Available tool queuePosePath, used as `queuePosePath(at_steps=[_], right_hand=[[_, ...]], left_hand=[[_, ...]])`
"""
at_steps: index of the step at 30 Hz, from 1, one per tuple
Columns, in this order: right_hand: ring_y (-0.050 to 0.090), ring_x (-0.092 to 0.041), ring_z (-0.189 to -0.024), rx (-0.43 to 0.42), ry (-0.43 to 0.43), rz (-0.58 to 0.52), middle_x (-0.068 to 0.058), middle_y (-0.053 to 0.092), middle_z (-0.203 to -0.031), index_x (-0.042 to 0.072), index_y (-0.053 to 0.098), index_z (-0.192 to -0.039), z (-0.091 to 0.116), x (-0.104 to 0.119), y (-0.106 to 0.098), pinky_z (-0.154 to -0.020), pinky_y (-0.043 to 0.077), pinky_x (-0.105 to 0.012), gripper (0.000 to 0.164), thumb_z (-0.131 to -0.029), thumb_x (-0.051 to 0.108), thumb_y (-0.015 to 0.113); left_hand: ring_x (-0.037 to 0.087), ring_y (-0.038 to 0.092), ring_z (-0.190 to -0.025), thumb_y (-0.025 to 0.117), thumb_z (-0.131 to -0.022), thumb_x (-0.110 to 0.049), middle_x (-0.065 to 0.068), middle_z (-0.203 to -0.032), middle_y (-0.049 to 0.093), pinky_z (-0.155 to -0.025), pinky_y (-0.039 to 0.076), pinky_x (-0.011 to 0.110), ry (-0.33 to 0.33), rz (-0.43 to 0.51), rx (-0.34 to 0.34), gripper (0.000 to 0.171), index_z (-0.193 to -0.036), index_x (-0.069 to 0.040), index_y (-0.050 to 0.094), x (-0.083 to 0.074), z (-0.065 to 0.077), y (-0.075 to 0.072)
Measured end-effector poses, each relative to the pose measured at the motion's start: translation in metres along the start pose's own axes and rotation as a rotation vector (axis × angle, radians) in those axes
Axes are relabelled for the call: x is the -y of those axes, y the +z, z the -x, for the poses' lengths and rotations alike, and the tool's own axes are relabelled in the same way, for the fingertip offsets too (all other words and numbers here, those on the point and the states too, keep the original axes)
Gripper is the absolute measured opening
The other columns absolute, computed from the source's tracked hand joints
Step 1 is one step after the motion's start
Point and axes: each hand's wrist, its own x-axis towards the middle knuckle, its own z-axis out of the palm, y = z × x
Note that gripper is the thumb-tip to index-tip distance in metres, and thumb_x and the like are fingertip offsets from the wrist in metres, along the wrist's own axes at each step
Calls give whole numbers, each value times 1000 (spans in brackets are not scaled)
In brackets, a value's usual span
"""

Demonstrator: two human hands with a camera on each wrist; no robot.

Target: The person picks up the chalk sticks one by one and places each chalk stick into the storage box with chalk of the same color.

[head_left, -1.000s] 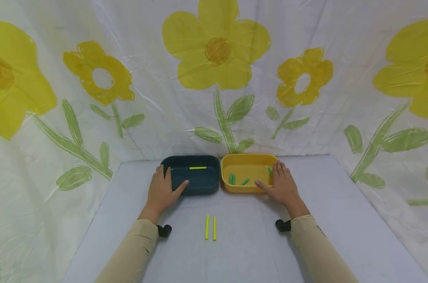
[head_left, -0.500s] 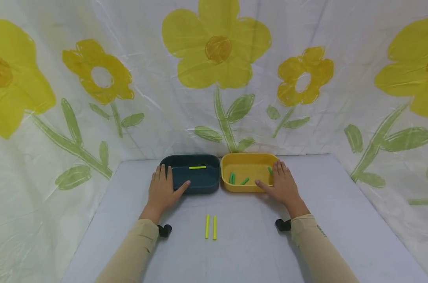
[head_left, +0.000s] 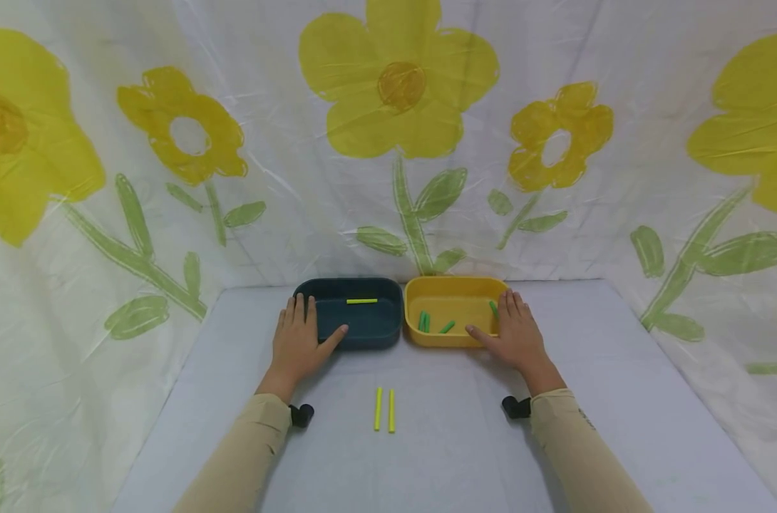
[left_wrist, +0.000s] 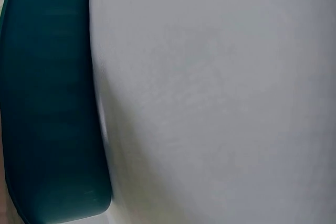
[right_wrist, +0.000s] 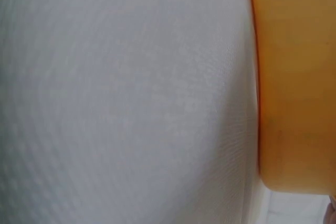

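In the head view, my left hand (head_left: 295,347) rests on the left front corner of a dark blue tray (head_left: 371,335), fingers straight and thumb spread along the front rim. One yellow stick (head_left: 361,301) lies inside that tray. My right hand (head_left: 518,339) rests the same way on the right front corner of a yellow tray (head_left: 446,340), which holds several short green sticks (head_left: 448,327). Each wrist view shows the outer wall of a tray: the dark blue wall (left_wrist: 50,98) on the left, the yellow wall (right_wrist: 299,87) on the right.
Two yellow sticks, a left one (head_left: 378,409) and a right one (head_left: 391,411), lie side by side on the white table (head_left: 453,463) in front of the trays. A white curtain (head_left: 286,214) with printed flowers hangs behind the table.
The head view has shifted slightly. Both hands stay on their trays, and the trays and sticks keep their places.
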Motion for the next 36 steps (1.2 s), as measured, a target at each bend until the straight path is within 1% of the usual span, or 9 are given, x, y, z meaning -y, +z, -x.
queuePosePath(at_steps=[5, 10, 15, 22, 26, 29, 33, 36], right_hand=[[3, -46, -165, 1, 0, -5, -30, 2, -176, -11, 5, -165, 0, 0, -1, -134, 5, -60, 123, -97, 81, 47], [3, -46, -165, -2, 3, -10, -30, 2, -175, -12, 6, -165, 0, 1, -2, -134, 6, -60, 122, -97, 80, 48], [3, -46, -165, -1, 1, -9, -30, 1, -176, -12, 5, -165, 1, 1, -1, -134, 6, -60, 122, -97, 81, 48], [3, -46, -165, -14, -10, -23, -29, 1, -176, -11, 5, -165, -1, 0, 0, -134, 6, -60, 122, -97, 81, 48], [4, -46, -165, -28, -16, -27, -29, 2, -176, -10, 5, -166, -3, 1, -2, -134, 6, -60, 122, -97, 80, 49], [3, -47, -165, -35, -19, -39, -28, 3, -176, -8, 6, -167, -3, 0, -4, -134, 5, -61, 120, -97, 79, 51], [6, -49, -164, -50, -29, -63, -27, 7, -176, -5, 9, -168, 0, -1, -2, -133, 6, -63, 116, -97, 76, 54], [11, -50, -163, -64, -34, -53, -28, 11, -176, -4, 12, -168, 2, -2, 0, -132, 7, -65, 114, -97, 75, 55]], left_hand=[[48, 12, -164, 43, -98, -82, 30, -175, 13, -133, 12, 63, -3, 2, -1, 114, -167, 6, 18, 0, -1, 2], [47, 12, -164, 42, -98, -82, 30, -175, 12, -133, 12, 61, -2, 14, -5, 117, -165, 11, 18, 1, -1, 0], [48, 12, -164, 41, -98, -83, 32, -174, 12, -133, 13, 62, 2, -7, 3, 119, -163, 13, 18, 1, 0, 0], [46, 7, -165, 39, -98, -85, 31, -175, 9, -133, 12, 62, -6, -11, 11, 120, -164, 12, 14, 1, -1, -2], [47, 9, -164, 39, -98, -85, 31, -175, 9, -133, 12, 62, -6, -3, 1, 121, -164, 12, 14, 1, -2, -4], [47, 11, -164, 39, -98, -84, 32, -174, 11, -133, 13, 62, -1, -6, -4, 120, -164, 13, 16, 1, -3, -3], [48, 11, -164, 39, -98, -84, 32, -174, 12, -133, 14, 62, -3, -23, 5, 120, -164, 13, 17, 0, -1, -2], [47, 11, -164, 40, -98, -84, 32, -174, 12, -133, 14, 62, -8, -25, 11, 120, -164, 13, 17, 0, 1, -1]])
